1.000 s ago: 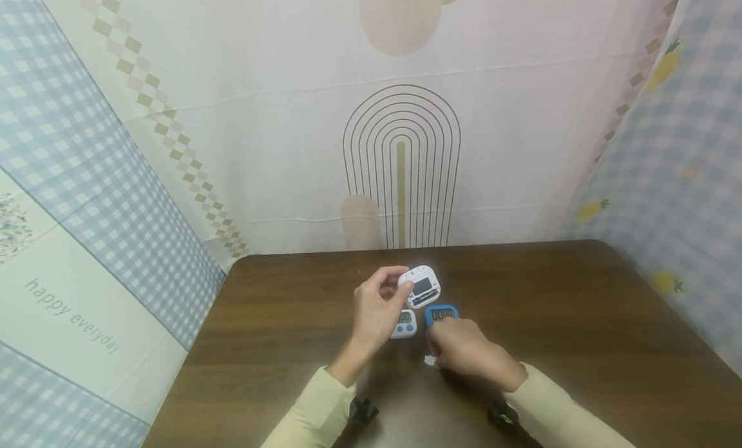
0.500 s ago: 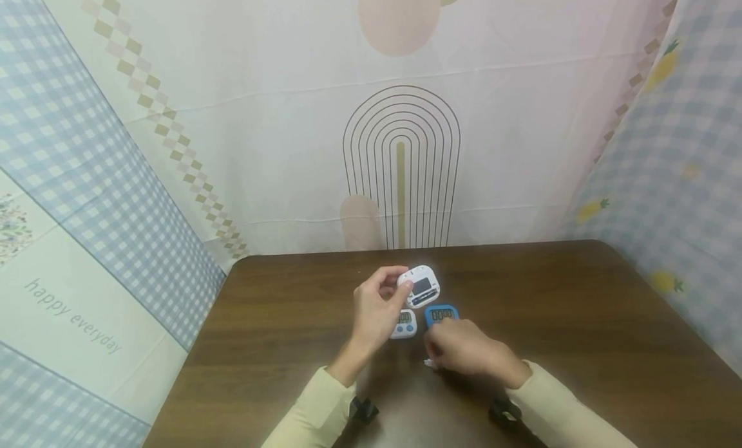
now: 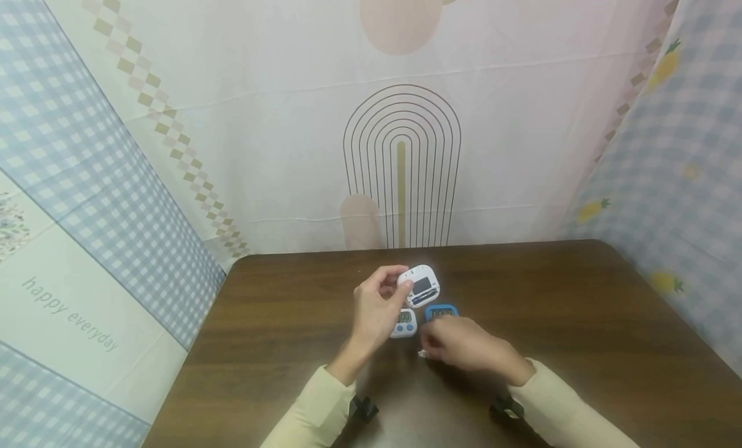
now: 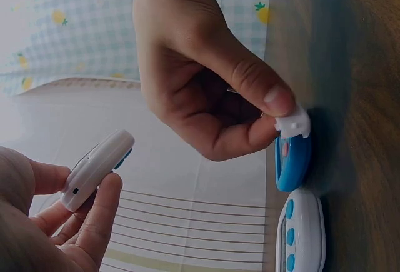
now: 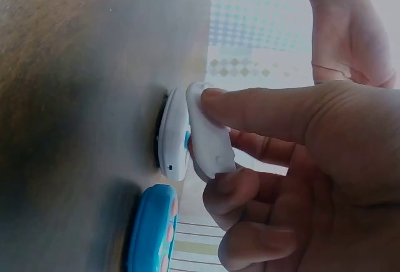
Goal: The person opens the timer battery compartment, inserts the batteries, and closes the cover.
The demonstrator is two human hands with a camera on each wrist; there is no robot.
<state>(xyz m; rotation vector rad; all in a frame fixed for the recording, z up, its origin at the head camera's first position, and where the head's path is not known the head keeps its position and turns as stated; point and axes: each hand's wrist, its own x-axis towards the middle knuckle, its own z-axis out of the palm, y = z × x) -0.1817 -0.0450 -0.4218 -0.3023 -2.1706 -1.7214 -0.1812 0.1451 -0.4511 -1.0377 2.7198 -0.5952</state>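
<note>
My left hand [image 3: 373,313] grips a white digital timer [image 3: 422,273] between thumb and fingers, raised above the table with its back towards me. A long battery slot [image 3: 425,298] lies uncovered along its lower edge, with something dark inside, likely a battery. Lower and to the right, my right hand [image 3: 464,344] pinches a small white battery cover [image 5: 212,137] by its edge. That cover shows small tabs in the left wrist view. Beneath the hands, a white timer with blue buttons [image 3: 406,326] and a blue timer [image 3: 442,310] rest on the table, partly hidden by the hands.
The brown wooden table [image 3: 278,345] reaches back to a white patterned cloth [image 3: 290,145]. Checked blue cloths hang at the left and right. Dark straps [image 3: 364,409] sit at both wrists.
My right hand has shifted slightly left with the battery cover, which has turned from showing its flat face to being seen nearly edge-on. The left hand and its timer have stayed put.
</note>
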